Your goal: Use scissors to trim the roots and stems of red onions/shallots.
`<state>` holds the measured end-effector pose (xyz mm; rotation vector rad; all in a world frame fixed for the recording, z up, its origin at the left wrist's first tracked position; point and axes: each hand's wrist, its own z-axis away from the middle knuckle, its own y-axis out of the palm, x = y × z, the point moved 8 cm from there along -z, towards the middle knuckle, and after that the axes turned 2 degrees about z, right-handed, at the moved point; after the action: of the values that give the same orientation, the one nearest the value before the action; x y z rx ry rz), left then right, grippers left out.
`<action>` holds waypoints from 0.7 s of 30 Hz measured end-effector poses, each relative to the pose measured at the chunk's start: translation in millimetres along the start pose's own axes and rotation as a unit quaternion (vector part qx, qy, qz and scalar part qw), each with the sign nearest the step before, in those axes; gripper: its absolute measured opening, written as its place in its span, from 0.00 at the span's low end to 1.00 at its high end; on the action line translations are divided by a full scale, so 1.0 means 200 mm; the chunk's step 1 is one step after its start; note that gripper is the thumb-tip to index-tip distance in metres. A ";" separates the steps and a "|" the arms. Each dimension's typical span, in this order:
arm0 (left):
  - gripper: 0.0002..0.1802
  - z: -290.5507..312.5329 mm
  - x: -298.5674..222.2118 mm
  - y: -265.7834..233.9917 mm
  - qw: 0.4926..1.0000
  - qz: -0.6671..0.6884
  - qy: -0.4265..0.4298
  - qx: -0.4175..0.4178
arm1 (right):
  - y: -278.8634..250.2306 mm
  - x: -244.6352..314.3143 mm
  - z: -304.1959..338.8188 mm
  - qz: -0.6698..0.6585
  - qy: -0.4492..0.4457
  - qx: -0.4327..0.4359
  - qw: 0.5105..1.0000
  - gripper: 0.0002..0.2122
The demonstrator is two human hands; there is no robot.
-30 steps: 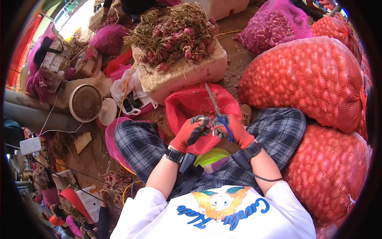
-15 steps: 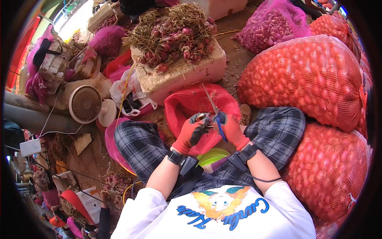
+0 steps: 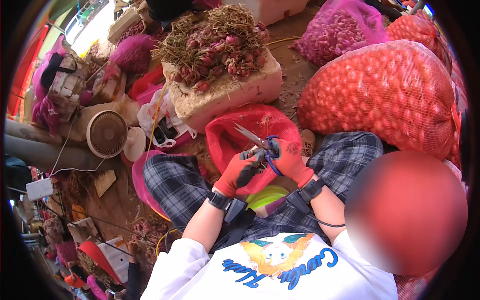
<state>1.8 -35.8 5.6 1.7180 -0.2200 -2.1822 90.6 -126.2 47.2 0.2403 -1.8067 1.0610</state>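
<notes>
Scissors [image 3: 253, 136] with blue handles are gripped in my right hand [image 3: 290, 159], which wears a red and dark grey glove. The blades stand apart and point up and to the left. My left hand [image 3: 242, 171], in a matching glove, is closed just beside the scissors' pivot; whatever lies in its fingers is hidden. Both hands are over the red mesh sack [image 3: 225, 127], which lies open between my bent knees. Beyond it, a pile of shallots with dry stalks [image 3: 215, 55] rests on a white foam box [image 3: 230, 97].
Full red mesh sacks [image 3: 375, 95] stand at the right, and a blurred disc covers part of that side. A pink mesh bag of shallots [image 3: 342, 37] is at the far right. At the left are a small fan [image 3: 107, 134] and a white plastic bag [image 3: 157, 117]. A green basin [image 3: 267, 196] sits below my hands.
The scissors have swung left, and their blades have opened. My left fingers have closed nearer to them; the small thing seen in those fingers earlier is now hidden.
</notes>
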 end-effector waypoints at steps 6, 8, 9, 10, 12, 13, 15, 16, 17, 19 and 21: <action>0.18 0.01 0.01 0.05 0.975 0.196 -0.106 0.007 | -0.08 -0.20 -0.01 0.092 0.145 -0.071 0.983 0.17; 0.19 0.01 0.00 0.04 0.960 0.267 -0.086 0.007 | -0.09 -0.21 -0.02 -0.157 0.176 -0.042 0.971 0.18; 0.20 -0.01 0.00 0.03 0.956 0.284 -0.080 0.006 | -0.08 -0.22 -0.02 -0.156 0.175 -0.043 0.971 0.18; 0.20 -0.02 0.00 0.03 0.951 0.301 -0.075 0.004 | -0.05 -0.23 -0.01 -0.114 0.154 -0.026 0.981 0.17; 0.19 -0.03 -0.02 0.03 0.951 0.303 -0.065 0.004 | -0.03 -0.20 0.01 -0.072 0.132 -0.006 0.989 0.17; 0.19 -0.03 -0.03 0.02 0.951 0.304 -0.056 0.001 | -0.02 -0.13 0.01 -0.102 0.129 0.004 0.986 0.17; 0.19 -0.03 -0.04 -0.05 0.982 0.185 -0.022 -0.036 | 0.00 -0.10 0.02 -0.131 0.127 0.015 0.983 0.17; 0.19 -0.03 -0.06 -0.08 0.996 0.062 0.012 -0.070 | 0.02 -0.15 0.03 -0.182 0.154 0.029 0.971 0.18; 0.19 -0.03 -0.05 -0.09 0.996 0.063 0.013 -0.069 | 0.04 -0.18 0.05 -0.233 0.181 0.042 0.955 0.18; 0.20 -0.01 -0.13 -0.12 0.989 -0.010 0.089 -0.119 | -0.01 -0.12 0.04 -0.128 0.161 0.045 0.978 0.19; 0.23 0.00 -0.15 -0.14 0.980 0.013 0.124 -0.154 | -0.04 -0.06 0.03 -0.022 0.139 0.046 0.989 0.20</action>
<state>2.2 1.8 23.3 1.7693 0.1515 -1.8443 96.3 -139.5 41.3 0.1777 -1.4982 1.0907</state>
